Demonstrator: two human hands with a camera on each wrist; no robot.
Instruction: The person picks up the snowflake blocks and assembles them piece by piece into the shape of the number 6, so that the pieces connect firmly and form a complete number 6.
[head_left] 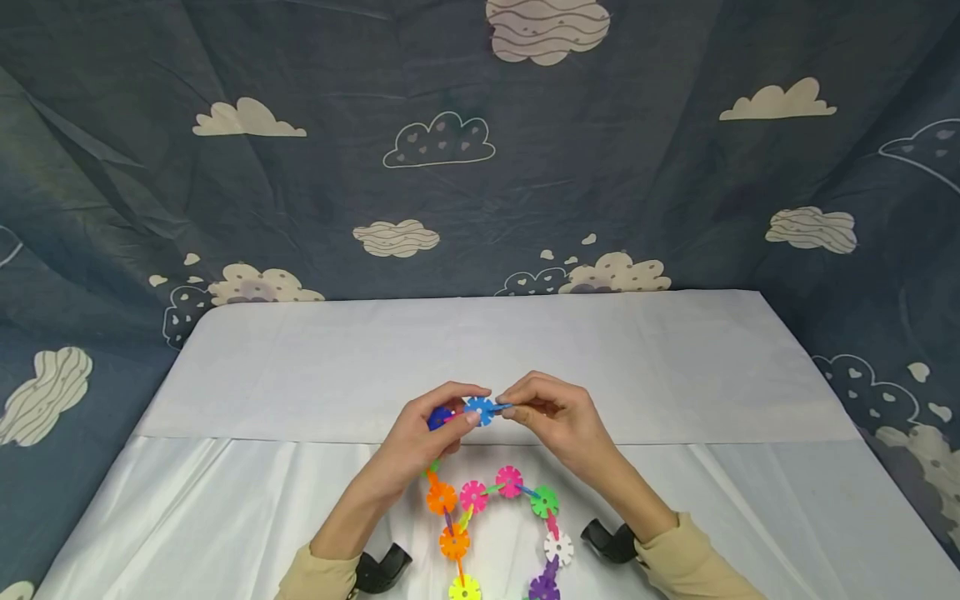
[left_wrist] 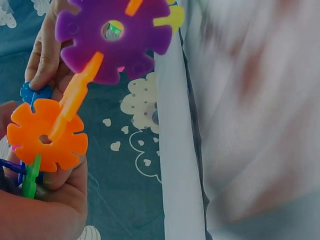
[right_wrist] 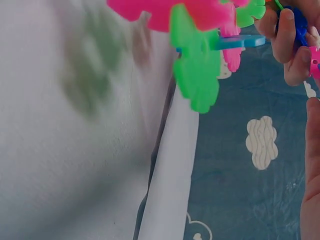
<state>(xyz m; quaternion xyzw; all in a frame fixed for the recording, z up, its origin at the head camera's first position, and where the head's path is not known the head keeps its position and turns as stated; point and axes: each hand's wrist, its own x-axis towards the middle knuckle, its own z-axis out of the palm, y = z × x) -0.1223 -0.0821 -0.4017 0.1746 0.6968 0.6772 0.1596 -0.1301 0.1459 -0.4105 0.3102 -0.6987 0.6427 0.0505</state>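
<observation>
My left hand pinches a blue notched plastic disc between thumb and fingers, beside a dark blue disc. A second blue disc, seen edge-on, is pinched by my right hand and meets the first at its rim; whether it is locked in its notch I cannot tell. From the left hand a chain of interlocked discs hangs down, with an orange disc close under that hand in the left wrist view. Further along are a purple disc and a green disc.
The chain loops below the hands through a pink disc, a white disc and a yellow disc. White cloth covers the table. A dark cloud-print curtain stands behind. Black bands circle the wrists.
</observation>
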